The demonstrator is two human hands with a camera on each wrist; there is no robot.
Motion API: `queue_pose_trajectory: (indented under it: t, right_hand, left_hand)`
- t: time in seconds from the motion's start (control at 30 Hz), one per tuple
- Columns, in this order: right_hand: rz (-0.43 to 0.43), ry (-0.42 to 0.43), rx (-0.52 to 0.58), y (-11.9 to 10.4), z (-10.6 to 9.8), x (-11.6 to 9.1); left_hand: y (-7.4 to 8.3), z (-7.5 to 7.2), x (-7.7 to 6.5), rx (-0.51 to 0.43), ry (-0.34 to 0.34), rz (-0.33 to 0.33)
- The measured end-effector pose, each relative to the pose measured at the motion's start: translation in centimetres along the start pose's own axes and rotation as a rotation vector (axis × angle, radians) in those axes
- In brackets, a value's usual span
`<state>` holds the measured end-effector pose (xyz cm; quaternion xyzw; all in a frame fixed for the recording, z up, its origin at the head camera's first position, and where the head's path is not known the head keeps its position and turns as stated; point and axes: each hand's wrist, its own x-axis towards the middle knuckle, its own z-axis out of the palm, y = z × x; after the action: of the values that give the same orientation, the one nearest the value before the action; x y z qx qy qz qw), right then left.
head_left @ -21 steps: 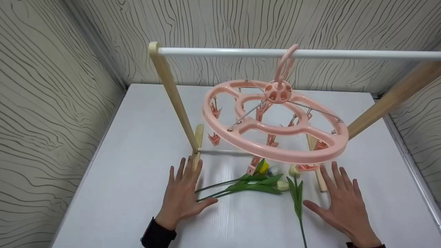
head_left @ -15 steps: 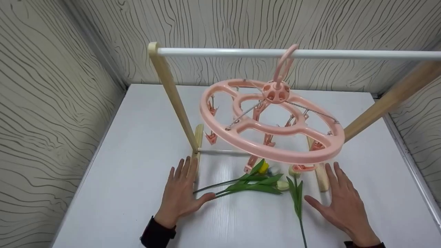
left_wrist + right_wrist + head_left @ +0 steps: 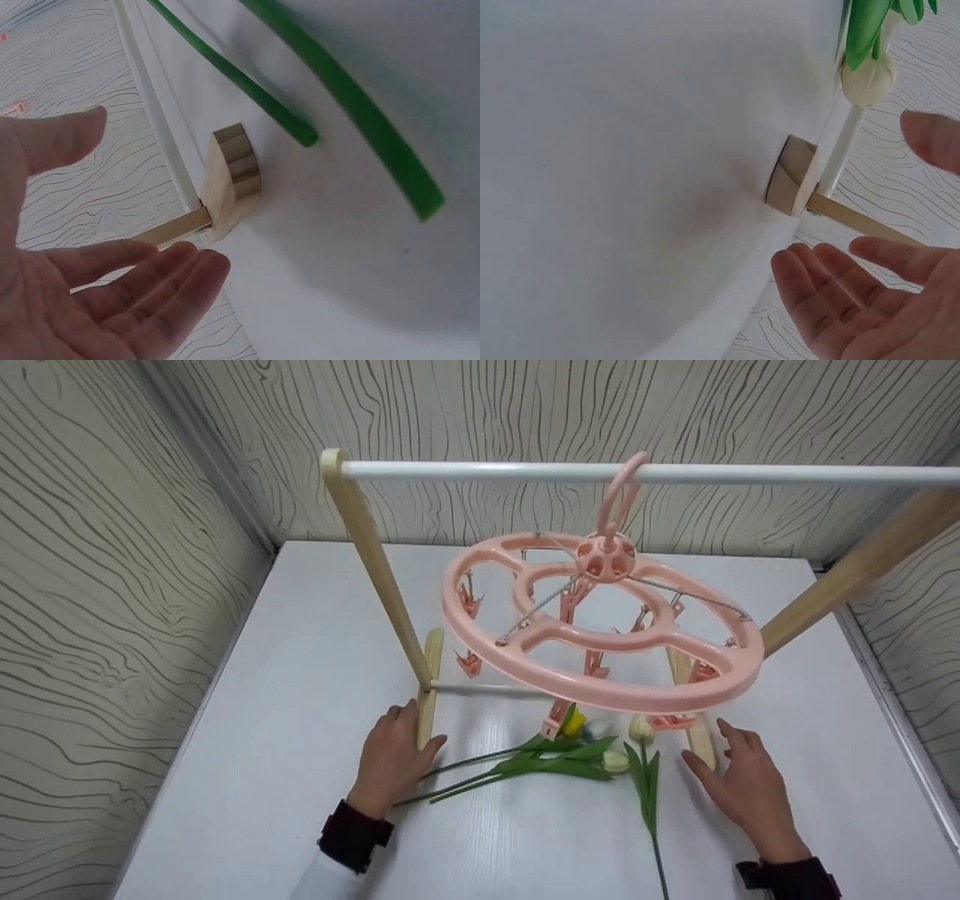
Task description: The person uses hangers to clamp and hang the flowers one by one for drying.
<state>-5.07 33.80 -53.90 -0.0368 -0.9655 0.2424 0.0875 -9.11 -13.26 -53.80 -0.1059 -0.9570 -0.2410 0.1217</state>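
Note:
My left hand [image 3: 390,761] is beside the left foot [image 3: 427,724] of a wooden stand, fingers loosely bent and thumb apart. In the left wrist view nothing lies between thumb and fingers, and green flower stems [image 3: 352,97] are in front. Near the stand's right foot [image 3: 702,742] is my right hand [image 3: 750,791], likewise holding nothing, its fingers slightly bent. A pink round clip hanger [image 3: 607,701] hangs by its hook from the stand's white bar [image 3: 480,471]. Artificial tulips lie below it: a yellow one [image 3: 574,725], a white one [image 3: 615,763] and, upright in view, another white one [image 3: 641,728].
A white table [image 3: 300,660] carries the stand and flowers. Patterned walls [image 3: 480,405] close in the back and left side. Several pink clips [image 3: 469,664] dangle under the hanger ring. A thin lower bar [image 3: 487,688] runs between the stand's feet.
Both hands have gone from spread, straight fingers to loosely bent ones, and have shifted slightly forward. The hanger has swung a little left and back right. The flowers have stayed in place.

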Motion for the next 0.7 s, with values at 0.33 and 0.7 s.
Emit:
queue_pose_trajectory:
  t: [0.33,0.7]
  right_hand:
    - [0.082,-0.059,0.056,0.6,0.8,1.7]
    - [0.119,-0.086,0.111,0.5,1.0,2.4]
  left_hand:
    - [0.2,1.1,1.7,-0.112,-0.096,-0.255]
    - [0.2,1.7,2.4,-0.084,-0.130,-0.304]
